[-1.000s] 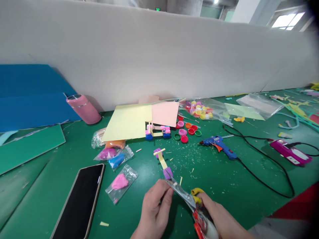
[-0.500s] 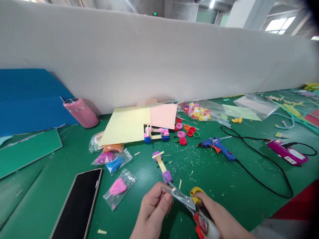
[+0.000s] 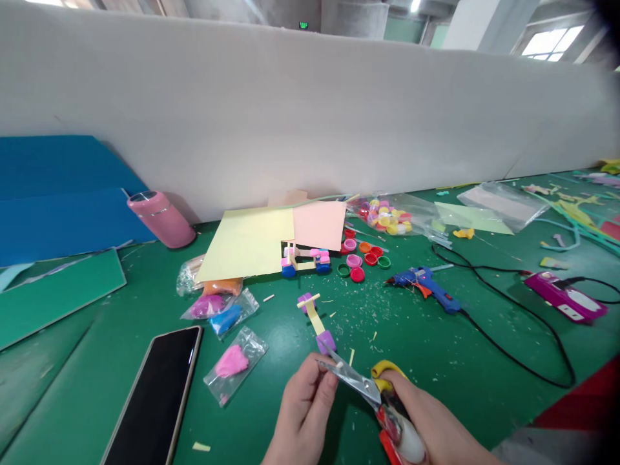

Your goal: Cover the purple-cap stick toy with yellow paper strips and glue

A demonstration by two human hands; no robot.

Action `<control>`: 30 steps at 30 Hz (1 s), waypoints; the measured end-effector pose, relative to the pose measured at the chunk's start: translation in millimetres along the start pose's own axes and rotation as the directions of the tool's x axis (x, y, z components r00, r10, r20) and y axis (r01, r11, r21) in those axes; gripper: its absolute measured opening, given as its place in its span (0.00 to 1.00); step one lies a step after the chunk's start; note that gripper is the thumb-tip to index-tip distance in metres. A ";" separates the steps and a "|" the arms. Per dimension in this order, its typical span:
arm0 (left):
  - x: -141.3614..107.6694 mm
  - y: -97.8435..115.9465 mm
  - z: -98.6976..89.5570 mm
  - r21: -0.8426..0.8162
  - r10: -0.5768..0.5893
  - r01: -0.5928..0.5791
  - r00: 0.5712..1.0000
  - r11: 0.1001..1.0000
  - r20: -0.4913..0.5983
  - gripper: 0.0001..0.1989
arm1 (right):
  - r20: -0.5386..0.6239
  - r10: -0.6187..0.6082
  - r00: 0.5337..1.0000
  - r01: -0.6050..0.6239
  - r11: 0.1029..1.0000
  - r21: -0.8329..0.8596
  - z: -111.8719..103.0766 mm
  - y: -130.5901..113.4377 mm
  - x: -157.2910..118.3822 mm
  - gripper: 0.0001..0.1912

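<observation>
My right hand [image 3: 423,413] grips scissors [image 3: 361,385] by their yellow and red handles. The blades are slightly apart and point left, with their tips by my left fingers. My left hand [image 3: 306,403] is closed in a pinch at a small pale stick [image 3: 340,365]; its end shows between the blades and the rest is hidden by the fingers. Just beyond the blades lies a small piece with purple blocks [image 3: 325,341] at both ends of a pale strip [image 3: 316,323]. One end also bears a pale cross stick [image 3: 310,301].
Behind stands a pink-and-blue wheeled model [image 3: 305,261] beside yellow card [image 3: 249,242]. Bottle caps [image 3: 357,261] and a blue glue gun [image 3: 426,287] with its black cord lie right. Bagged clay [image 3: 232,361], a phone [image 3: 155,394] and a pink bottle [image 3: 162,219] are left.
The view has shifted slightly, so everything sits a little further right. Both hands and the scissors keep nearly the same pose, and the blades look slightly closer together.
</observation>
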State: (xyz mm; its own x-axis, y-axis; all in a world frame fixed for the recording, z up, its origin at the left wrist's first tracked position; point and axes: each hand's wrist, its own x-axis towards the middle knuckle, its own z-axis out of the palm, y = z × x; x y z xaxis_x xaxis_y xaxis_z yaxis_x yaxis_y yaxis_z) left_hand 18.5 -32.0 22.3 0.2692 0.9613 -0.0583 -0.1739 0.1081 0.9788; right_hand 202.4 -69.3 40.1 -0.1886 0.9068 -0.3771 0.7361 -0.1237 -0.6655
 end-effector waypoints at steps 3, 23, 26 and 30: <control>1.8 -3.4 -0.8 -0.220 -0.058 0.075 0.995 0.973 0.083 0.11 | -0.042 -0.016 0.999 0.017 0.999 0.037 -0.6 -0.9 -4.1 0.26; 8.0 -6.3 -1.7 -0.514 -0.031 0.152 0.971 0.844 0.237 0.09 | -0.045 -0.087 0.995 0.086 0.996 -0.034 -11.0 -12.1 1.5 0.22; 8.4 -5.0 -1.8 -0.556 -0.025 0.196 0.953 0.808 0.301 0.08 | 0.021 -0.056 0.998 0.057 0.996 -0.064 -11.0 -12.7 0.2 0.20; 7.0 -7.3 -1.8 -0.488 -0.046 0.158 0.971 0.858 0.234 0.09 | 0.049 -0.022 0.999 0.027 0.994 -0.108 -8.2 -9.4 1.6 0.17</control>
State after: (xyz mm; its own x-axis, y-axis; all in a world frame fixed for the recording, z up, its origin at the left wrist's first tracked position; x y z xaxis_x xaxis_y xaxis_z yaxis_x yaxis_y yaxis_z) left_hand 19.9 -25.6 14.4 0.4909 0.8695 -0.0554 -0.5693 0.3683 0.7351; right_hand 200.5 -63.3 51.1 -0.2359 0.8884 -0.3937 0.7965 -0.0553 -0.6021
